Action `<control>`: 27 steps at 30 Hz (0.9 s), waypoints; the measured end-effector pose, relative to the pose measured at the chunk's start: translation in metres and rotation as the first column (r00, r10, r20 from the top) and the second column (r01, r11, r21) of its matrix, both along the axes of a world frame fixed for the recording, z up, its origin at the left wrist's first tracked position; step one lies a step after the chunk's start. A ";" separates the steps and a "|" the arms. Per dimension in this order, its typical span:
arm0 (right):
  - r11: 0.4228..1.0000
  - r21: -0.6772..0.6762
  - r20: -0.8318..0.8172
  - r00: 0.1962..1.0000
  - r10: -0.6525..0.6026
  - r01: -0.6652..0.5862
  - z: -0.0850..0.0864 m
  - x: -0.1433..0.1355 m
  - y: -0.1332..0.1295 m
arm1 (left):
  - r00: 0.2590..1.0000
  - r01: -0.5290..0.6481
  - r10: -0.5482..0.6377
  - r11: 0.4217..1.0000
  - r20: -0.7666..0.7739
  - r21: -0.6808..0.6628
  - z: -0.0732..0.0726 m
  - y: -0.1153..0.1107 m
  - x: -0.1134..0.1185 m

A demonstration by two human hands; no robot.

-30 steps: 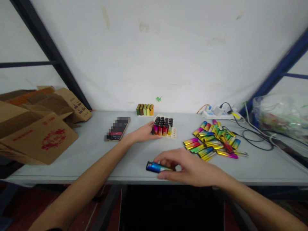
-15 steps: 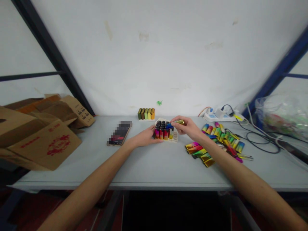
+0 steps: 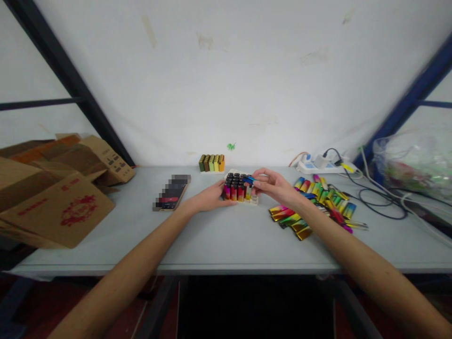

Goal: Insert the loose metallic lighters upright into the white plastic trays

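A white tray (image 3: 254,200) stands on the table, with rows of black-topped, shiny coloured lighters (image 3: 233,192) upright in it. My left hand (image 3: 208,197) is wrapped round the tray's left side, thumb along the front. Over the right part of the tray, my right hand (image 3: 274,186) pinches a lighter (image 3: 249,180) whose blue end shows; its other end is hidden by the fingers. Bare slots show at the tray's right end. Beside my right forearm lies a loose pile of metallic multicoloured lighters (image 3: 300,227).
Behind the tray stands a second set of green and yellow lighters (image 3: 212,163). A phone (image 3: 173,193) lies to the left, near open cardboard boxes (image 3: 60,207). At the right are a power strip (image 3: 319,165), cables (image 3: 374,202) and a clear plastic bag (image 3: 416,160).
My right hand has turned the lighter and brought it lower towards the tray's right part. My left hand keeps its hold on the tray. The whole view has shifted slightly.
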State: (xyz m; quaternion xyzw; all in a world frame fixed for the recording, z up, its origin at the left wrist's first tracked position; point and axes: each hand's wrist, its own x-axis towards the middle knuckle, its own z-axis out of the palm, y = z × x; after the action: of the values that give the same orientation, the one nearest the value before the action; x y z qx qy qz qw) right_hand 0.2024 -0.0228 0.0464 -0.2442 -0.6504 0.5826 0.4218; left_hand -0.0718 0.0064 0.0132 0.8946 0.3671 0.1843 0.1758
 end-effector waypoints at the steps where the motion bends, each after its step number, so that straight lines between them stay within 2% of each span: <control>1: 1.000 0.004 0.009 1.000 0.010 -0.010 0.001 0.000 -0.001 | 1.000 -0.005 0.005 1.000 -0.007 -0.002 0.000 0.000 0.000; 5: 0.999 0.015 0.059 0.998 0.034 -0.035 0.007 -0.002 -0.007 | 1.000 -0.020 0.020 1.000 -0.020 -0.005 0.001 -0.001 0.000; 11: 0.997 -0.052 -0.002 0.998 0.057 -0.057 0.006 -0.007 -0.011 | 1.000 -0.008 0.008 1.000 -0.030 -0.001 0.000 0.001 -0.001; 19: 0.965 -0.226 0.024 0.991 -0.131 0.133 -0.003 -0.015 -0.005 | 0.999 -0.026 0.026 1.000 -0.027 -0.001 0.000 0.001 -0.001; 27: 0.949 -0.180 0.088 0.965 -0.247 0.259 -0.011 -0.021 -0.008 | 1.000 -0.019 0.019 1.000 -0.022 -0.004 0.006 -0.003 0.002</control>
State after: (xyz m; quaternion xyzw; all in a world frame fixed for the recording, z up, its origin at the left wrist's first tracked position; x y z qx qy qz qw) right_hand 0.1815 -0.0309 0.0352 -0.3835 -0.5682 0.5750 0.4467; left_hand -0.0703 0.0031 0.0195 0.8927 0.3779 0.1756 0.1718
